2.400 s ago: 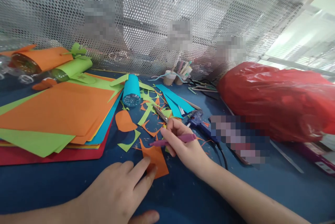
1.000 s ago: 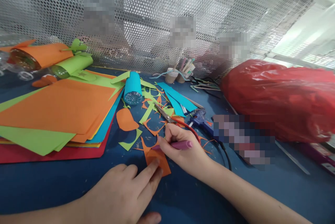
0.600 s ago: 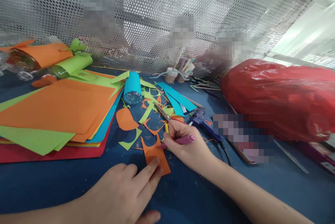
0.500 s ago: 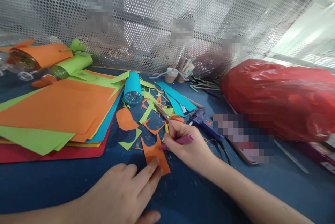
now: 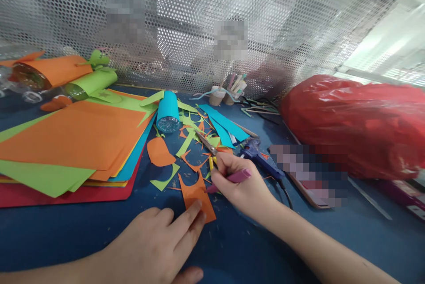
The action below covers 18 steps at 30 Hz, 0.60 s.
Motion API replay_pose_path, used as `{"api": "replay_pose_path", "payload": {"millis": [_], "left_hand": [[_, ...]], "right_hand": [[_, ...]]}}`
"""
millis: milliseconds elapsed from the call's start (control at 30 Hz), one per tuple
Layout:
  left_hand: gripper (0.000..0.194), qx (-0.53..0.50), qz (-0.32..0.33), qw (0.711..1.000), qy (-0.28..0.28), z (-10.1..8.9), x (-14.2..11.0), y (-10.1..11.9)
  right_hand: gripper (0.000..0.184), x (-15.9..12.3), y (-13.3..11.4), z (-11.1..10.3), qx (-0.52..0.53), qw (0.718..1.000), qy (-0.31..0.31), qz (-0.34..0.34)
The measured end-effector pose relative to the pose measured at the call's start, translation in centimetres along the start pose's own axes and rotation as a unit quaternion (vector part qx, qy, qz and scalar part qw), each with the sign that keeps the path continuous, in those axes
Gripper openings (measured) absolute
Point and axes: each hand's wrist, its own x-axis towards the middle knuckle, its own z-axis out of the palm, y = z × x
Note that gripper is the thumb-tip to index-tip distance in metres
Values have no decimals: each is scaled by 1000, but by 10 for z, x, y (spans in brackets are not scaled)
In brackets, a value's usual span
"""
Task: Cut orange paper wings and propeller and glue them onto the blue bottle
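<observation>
An orange paper scrap (image 5: 194,193) with a curved cut-out at its top lies on the blue table. My left hand (image 5: 159,239) rests with fingers stretched out, their tips pressing on the lower part of the scrap. In my right hand (image 5: 245,186) a purple marker (image 5: 235,177) is pinched, its tip by the scrap's right edge. Beyond that hand lie scissors (image 5: 206,143), their handles partly hidden behind it. A rounded orange paper piece (image 5: 160,151) and a green offcut (image 5: 167,178) sit left of the scrap.
Stacked coloured paper (image 5: 73,133) covers the left. Behind stand a blue-wrapped bottle (image 5: 168,109) and cups of pens (image 5: 217,96). A blue glue gun (image 5: 262,158) with its cord, a phone-like object (image 5: 299,173) and a red plastic bag (image 5: 358,124) are at right. Perforated metal (image 5: 186,23) borders the table.
My right hand has shifted slightly right with the marker, so its tip has moved from the scrap's surface toward the right edge. My left hand stays in place.
</observation>
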Motion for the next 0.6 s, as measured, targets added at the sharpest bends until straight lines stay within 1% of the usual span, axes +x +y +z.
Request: {"api": "replay_pose_path", "payload": {"millis": [100, 167, 267, 367, 467, 600], "left_hand": [[52, -3, 0, 1000, 10, 1, 0, 0], [51, -13, -5, 1000, 23, 2, -1, -1], [49, -22, -8, 999, 34, 3, -2, -1], [50, -15, -4, 1000, 27, 4, -2, -2], [53, -8, 1, 1000, 13, 4, 0, -2], [52, 9, -8, 1000, 8, 3, 3, 0]], "right_hand": [[30, 1, -2, 3, 103, 994, 39, 15], [29, 1, -3, 5, 141, 989, 30, 18], [30, -1, -2, 8, 134, 991, -9, 12], [31, -3, -2, 9, 101, 994, -31, -7], [31, -4, -2, 10, 91, 995, -38, -6], [28, -2, -2, 9, 103, 994, -26, 16]]}}
